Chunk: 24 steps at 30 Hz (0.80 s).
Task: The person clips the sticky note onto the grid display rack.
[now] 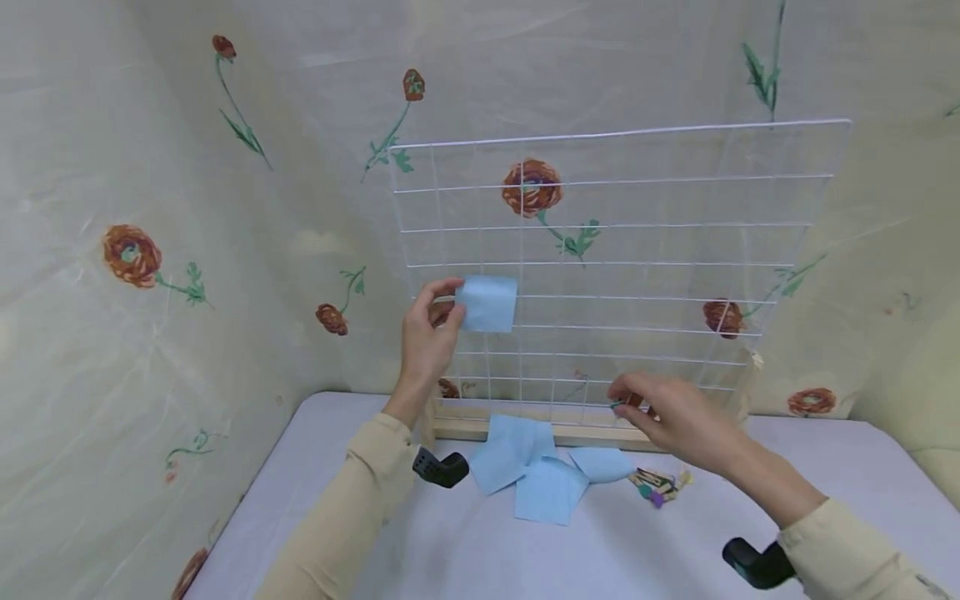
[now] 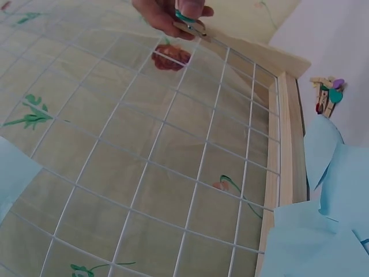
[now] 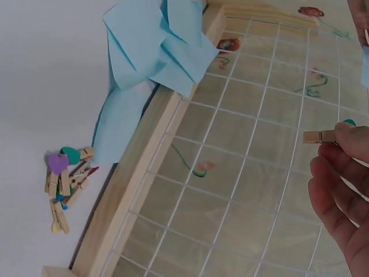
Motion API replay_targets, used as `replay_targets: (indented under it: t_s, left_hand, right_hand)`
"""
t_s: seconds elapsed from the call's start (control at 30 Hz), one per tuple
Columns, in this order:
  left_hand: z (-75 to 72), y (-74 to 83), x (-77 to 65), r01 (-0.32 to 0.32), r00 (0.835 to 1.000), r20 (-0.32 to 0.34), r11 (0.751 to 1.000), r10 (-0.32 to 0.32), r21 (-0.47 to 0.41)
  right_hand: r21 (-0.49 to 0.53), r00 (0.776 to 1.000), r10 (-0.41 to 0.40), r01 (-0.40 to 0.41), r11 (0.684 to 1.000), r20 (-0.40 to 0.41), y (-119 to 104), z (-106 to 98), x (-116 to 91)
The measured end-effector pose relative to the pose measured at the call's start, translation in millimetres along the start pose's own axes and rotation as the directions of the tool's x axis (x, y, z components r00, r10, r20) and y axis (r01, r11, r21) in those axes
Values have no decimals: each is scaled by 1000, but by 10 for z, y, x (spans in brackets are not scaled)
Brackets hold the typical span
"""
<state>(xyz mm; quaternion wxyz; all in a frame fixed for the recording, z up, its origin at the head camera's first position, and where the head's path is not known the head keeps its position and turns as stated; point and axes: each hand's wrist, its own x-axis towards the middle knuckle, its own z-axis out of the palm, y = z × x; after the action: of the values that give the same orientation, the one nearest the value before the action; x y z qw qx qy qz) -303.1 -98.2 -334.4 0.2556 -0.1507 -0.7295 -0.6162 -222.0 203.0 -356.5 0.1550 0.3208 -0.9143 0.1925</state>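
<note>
My left hand pinches a square of light blue paper by its left edge, holding it up against the white wire grid. My right hand holds a small wooden clothespin with a green ornament between thumb and fingers, in front of the grid's lower right part. In the right wrist view the clothespin's bare wooden tip points away from the fingers. Only a corner of the held paper shows in the left wrist view.
Several loose blue papers lie overlapping on the white table. Beside them is a small pile of clothespins with coloured hearts. The grid stands in a wooden base. Behind it hangs a flower-patterned cloth.
</note>
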Motion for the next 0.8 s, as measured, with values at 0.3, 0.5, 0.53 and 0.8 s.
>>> replay_targets:
  t_s: [0.3,0.5,0.53,0.8]
  left_hand:
    - [6,302,-30,-2,1000,14,1000,2,-11]
    - [29,404,-18,1,1000,5,1000,-1,20]
    - [28,410,-12,0,1000,3,1000,0,20]
    - [37,278,92,-8,1000,-6,1000,8,1]
  right_hand:
    - [-73,998,-60,61,995,11,-14,-85,99]
    - [-128,997,-75,76,989,15,-16,-135,176]
    - [-135,997,-74,75,988,17,-18,-142,187]
    - [-160,993,-120,122,980,24,-41,-214,319]
